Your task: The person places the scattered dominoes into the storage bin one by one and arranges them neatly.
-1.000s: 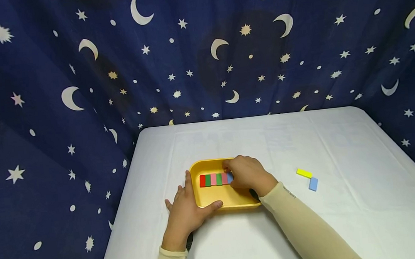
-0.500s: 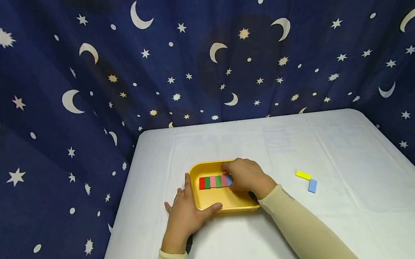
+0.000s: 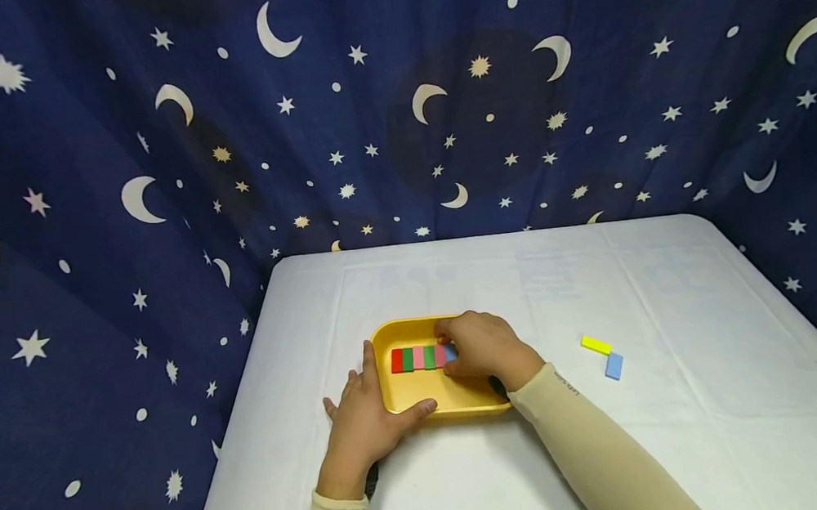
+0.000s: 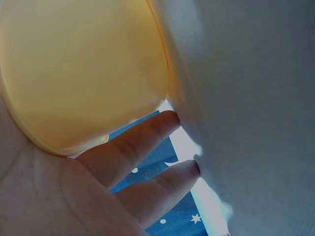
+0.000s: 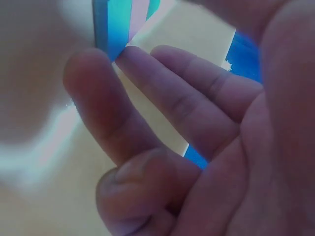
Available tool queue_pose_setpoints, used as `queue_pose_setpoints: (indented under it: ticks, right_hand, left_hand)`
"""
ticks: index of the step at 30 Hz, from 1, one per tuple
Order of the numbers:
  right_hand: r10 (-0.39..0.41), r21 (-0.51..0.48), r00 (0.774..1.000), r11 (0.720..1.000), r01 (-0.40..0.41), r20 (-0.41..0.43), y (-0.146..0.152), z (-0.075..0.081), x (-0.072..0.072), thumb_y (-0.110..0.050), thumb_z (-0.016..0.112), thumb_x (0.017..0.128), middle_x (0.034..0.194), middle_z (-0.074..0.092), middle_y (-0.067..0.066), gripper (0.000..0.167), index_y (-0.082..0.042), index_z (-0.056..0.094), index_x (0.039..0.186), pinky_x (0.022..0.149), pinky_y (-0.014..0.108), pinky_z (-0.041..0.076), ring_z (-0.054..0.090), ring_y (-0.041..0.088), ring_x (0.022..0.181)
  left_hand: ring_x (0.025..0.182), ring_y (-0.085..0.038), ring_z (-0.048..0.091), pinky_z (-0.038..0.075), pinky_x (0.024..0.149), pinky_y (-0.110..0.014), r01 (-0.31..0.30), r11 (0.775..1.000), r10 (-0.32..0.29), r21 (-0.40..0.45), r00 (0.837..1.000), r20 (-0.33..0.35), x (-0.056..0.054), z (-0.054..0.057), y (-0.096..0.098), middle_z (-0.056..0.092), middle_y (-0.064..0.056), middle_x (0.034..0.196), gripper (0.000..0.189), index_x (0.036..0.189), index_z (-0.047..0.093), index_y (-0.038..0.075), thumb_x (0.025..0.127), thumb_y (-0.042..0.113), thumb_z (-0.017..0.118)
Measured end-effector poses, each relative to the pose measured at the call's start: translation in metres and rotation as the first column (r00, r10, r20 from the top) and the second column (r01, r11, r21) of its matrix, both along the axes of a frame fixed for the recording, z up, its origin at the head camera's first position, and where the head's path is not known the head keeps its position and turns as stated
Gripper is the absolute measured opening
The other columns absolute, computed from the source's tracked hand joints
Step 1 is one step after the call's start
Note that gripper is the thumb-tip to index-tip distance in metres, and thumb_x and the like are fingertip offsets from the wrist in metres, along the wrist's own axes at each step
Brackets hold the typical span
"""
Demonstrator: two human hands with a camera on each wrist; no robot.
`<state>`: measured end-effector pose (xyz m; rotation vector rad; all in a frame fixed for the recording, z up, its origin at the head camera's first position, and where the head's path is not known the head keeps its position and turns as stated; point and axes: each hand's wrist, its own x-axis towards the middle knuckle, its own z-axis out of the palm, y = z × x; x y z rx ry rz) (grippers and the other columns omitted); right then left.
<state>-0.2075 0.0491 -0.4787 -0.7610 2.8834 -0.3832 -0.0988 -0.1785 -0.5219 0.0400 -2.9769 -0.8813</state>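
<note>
In the head view a yellow tray (image 3: 440, 396) holds a row of flat blocks: red (image 3: 397, 361), green, pink, green, pink and a blue block (image 3: 451, 353) at the right end. My right hand (image 3: 487, 350) reaches in from the right and pinches the blue block across its far and near ends. Its back hides the tray's right part. In the right wrist view several fingers (image 5: 172, 103) meet the row's end. My left hand (image 3: 365, 415) rests against the tray's left side, fingers straight, thumb lying over the front rim. The left wrist view shows the palm (image 4: 44, 191) against the tray wall.
On the white tabletop (image 3: 692, 441) to the right lie a yellow block (image 3: 596, 344) and another blue block (image 3: 615, 366), corner to corner. A dark blue curtain (image 3: 372, 184) with moons and stars hangs behind the table and along both sides.
The head view has tilted a little, so everything sits slightly lower. My right thumb has slid slightly left along the blue block's near end. My left hand keeps its place on the tray.
</note>
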Motion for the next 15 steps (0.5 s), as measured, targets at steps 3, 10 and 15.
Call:
queue_pose_setpoints:
  ticks: [3, 10, 15]
  right_hand:
    - [-0.001, -0.013, 1.000, 1.000, 0.001, 0.005, 0.001, 0.000, 0.001, -0.043, 0.092, 0.078, 0.099, 0.073, -0.010, 0.051, -0.022, 0.075, 0.121, 0.074, 0.040, 0.053, 0.059, 0.014, 0.080]
    - [0.008, -0.039, 0.999, 0.999, -0.007, 0.033, 0.004, 0.011, 0.007, -0.050, 0.087, 0.084, 0.116, 0.075, -0.007, 0.060, -0.020, 0.072, 0.133, 0.082, 0.043, 0.055, 0.064, 0.017, 0.093]
    - [0.006, -0.046, 1.000, 0.999, -0.006, -0.009, 0.007, 0.027, 0.016, -0.051, 0.087, 0.085, 0.124, 0.074, -0.006, 0.063, -0.021, 0.070, 0.137, 0.088, 0.046, 0.056, 0.068, 0.021, 0.107]
  left_hand:
    - [0.148, -0.047, 0.040, 0.012, 0.104, -0.091, 0.004, 1.000, -0.004, -0.004, 1.000, -0.001, -0.001, 0.000, 0.001, 0.049, -0.007, 0.161, 0.144, 0.172, 0.002, 0.018, 0.069, 0.094, 0.068]
    - [0.148, -0.047, 0.041, 0.012, 0.104, -0.091, 0.004, 1.000, -0.004, -0.006, 1.000, 0.000, -0.001, 0.000, 0.003, 0.049, -0.006, 0.161, 0.144, 0.172, 0.004, 0.017, 0.068, 0.094, 0.069]
    - [0.148, -0.048, 0.040, 0.012, 0.105, -0.090, -0.003, 1.000, 0.003, 0.001, 1.000, -0.002, 0.001, 0.000, 0.001, 0.048, -0.008, 0.161, 0.143, 0.172, 0.003, 0.018, 0.069, 0.092, 0.070]
